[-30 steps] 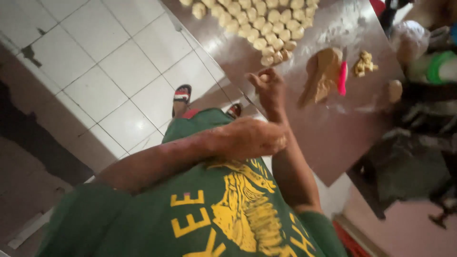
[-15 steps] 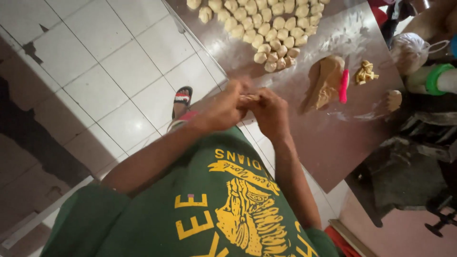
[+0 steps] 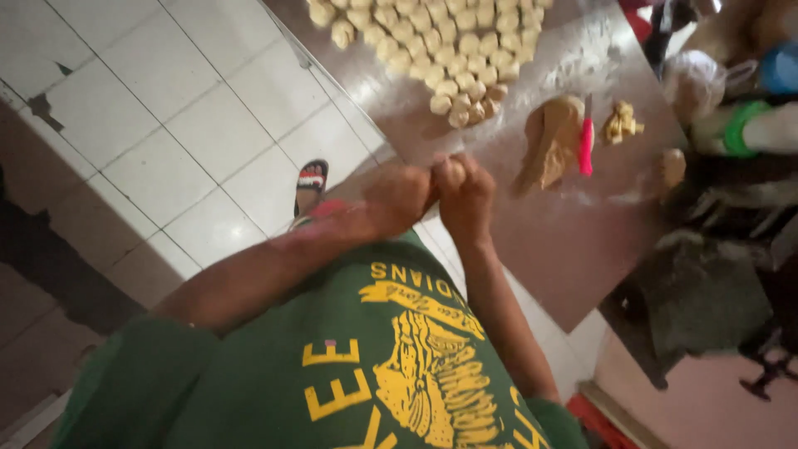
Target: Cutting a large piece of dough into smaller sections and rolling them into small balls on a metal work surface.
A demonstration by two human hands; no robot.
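My left hand (image 3: 399,198) and my right hand (image 3: 467,195) are pressed together at the near edge of the brown table (image 3: 573,241), with a small pale piece of dough (image 3: 451,170) pinched between their fingers. Beyond them lie rows of several shaped dough pieces (image 3: 449,41). To the right sits a tan lump of dough (image 3: 550,143), and a red-handled knife (image 3: 586,143) rests beside it. Further right are small dough scraps (image 3: 622,123) and a single dough ball (image 3: 672,165).
White tiled floor (image 3: 166,125) is on the left, with my sandalled foot (image 3: 311,183) on it. A clear bag (image 3: 692,76), a green-banded container (image 3: 748,129) and dark clutter crowd the table's right side. My green printed shirt fills the foreground.
My left hand has come up from my chest to meet my right hand. Both now close on a dough piece at the table edge.
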